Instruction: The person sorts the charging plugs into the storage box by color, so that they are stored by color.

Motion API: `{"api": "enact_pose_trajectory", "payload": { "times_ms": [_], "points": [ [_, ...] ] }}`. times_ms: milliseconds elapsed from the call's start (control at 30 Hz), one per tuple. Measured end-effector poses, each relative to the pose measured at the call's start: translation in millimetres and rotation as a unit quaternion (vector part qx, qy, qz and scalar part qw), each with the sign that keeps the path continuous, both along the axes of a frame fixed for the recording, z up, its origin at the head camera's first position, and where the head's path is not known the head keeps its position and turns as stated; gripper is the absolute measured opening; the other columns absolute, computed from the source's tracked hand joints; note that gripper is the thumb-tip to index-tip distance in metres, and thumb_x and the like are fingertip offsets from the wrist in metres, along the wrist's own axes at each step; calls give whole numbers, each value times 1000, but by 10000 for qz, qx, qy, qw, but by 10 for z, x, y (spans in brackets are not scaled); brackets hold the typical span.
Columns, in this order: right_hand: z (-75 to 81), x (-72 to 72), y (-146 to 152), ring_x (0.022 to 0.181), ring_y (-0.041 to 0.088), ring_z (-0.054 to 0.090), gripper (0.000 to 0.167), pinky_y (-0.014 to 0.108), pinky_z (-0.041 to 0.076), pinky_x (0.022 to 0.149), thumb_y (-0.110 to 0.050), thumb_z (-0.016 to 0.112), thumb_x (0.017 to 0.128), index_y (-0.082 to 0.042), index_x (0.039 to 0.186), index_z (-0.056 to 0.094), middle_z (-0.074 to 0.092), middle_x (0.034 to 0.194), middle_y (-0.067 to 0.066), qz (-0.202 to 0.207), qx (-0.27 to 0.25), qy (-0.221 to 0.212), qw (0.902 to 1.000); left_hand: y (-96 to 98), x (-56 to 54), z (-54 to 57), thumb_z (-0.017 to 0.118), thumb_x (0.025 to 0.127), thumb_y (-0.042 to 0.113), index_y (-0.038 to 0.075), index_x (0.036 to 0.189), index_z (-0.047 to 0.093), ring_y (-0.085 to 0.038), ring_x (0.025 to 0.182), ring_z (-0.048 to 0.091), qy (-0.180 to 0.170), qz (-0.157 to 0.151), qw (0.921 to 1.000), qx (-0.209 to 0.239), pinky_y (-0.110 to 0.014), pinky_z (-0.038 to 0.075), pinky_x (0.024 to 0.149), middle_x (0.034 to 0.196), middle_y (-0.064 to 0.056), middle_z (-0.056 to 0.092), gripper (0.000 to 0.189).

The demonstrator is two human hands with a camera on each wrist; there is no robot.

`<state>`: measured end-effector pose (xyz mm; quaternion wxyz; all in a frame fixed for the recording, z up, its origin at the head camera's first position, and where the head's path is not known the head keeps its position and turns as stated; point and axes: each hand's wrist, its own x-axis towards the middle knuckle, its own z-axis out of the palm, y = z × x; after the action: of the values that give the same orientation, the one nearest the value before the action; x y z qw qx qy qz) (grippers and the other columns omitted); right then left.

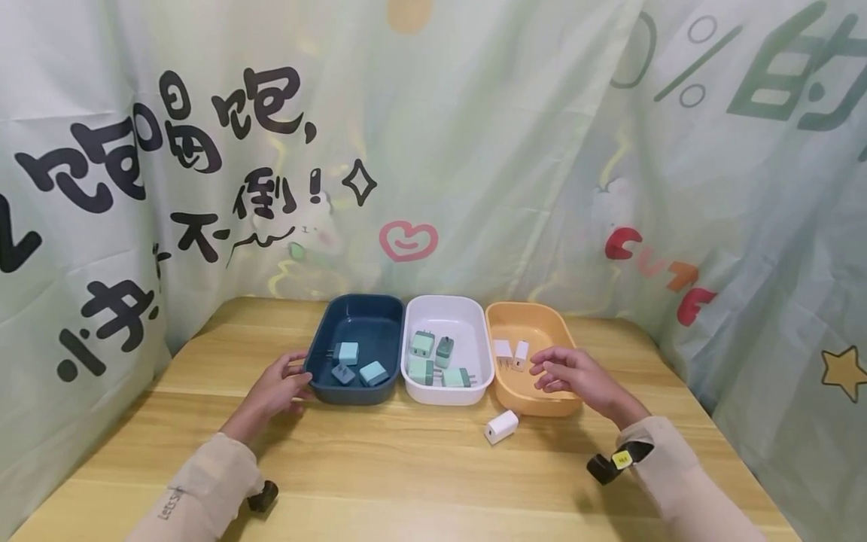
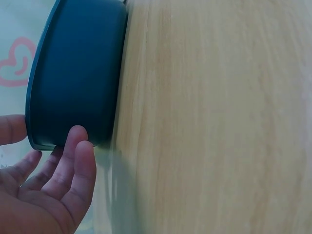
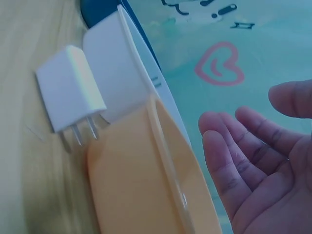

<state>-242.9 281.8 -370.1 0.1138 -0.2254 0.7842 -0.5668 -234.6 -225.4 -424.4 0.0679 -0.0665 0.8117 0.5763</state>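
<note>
At the left side of the dark blue tray (image 1: pixel 355 395), my left hand (image 1: pixel 278 388) touches the outer wall with extended fingers, the thumb (image 2: pixel 12 129) by its rim. Three light-blue plug chargers (image 1: pixel 373 374) lie inside that tray. The white tray (image 1: pixel 447 394) in the middle contains several green plug chargers (image 1: pixel 423 344). Over the right part of the orange tray (image 1: pixel 535 405) hovers my right hand (image 1: pixel 576 376), its fingers loosely spread and holding nothing. Two white plug chargers (image 1: pixel 521 354) are in this tray. Another white charger (image 1: pixel 501 427) lies on the table before it, prongs visible in the right wrist view.
The three trays stand side by side on a wooden table (image 1: pixel 379 482), near its back edge. A printed curtain (image 1: pixel 474 150) hangs behind and along both sides. Each forearm wears a beige sleeve and a black wrist strap (image 1: pixel 619 461).
</note>
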Motion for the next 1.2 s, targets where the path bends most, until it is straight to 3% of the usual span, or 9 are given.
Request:
{"api": "enact_pose_trajectory", "payload": {
  "times_ms": [200,600,933,1067,1200],
  "points": [
    [-32,159,-19,91,24,65,37,33,54,81,-10,45,102,21,122,45,57,114,30,143,188,-11,9997,-2,-4,-3,49,101,12,10,148,29,-27,90,62,39,-25,10000,56,-37,53,68,141,-27,41,51],
    [-292,321,-38,94,28,65,42,36,54,81,-10,43,102,22,129,40,45,127,42,1027,165,-277,9942,17,-8,14,48,101,11,9,148,30,-29,93,62,2,13,10000,-20,-37,53,68,140,-27,41,51],
    [-495,357,-134,95,37,64,49,39,54,80,-6,52,97,20,136,35,51,126,37,929,302,-566,9936,19,-13,14,48,101,12,9,148,30,-28,91,62,64,6,10000,-36,-37,53,68,140,-28,41,50],
    [-568,349,-176,94,33,65,48,36,55,76,-3,58,94,18,134,40,54,124,33,881,419,-296,9948,24,-16,8,48,101,12,9,147,30,-27,89,62,131,-16,9999,2,-37,53,68,140,-28,41,50],
    [-650,324,-226,87,19,63,45,30,53,68,-3,66,89,13,128,50,64,107,19,889,817,232,9924,20,-5,-1,48,100,9,8,147,31,-26,87,62,152,-1,9999,31,-37,53,67,139,-29,42,49]
  ]
}}
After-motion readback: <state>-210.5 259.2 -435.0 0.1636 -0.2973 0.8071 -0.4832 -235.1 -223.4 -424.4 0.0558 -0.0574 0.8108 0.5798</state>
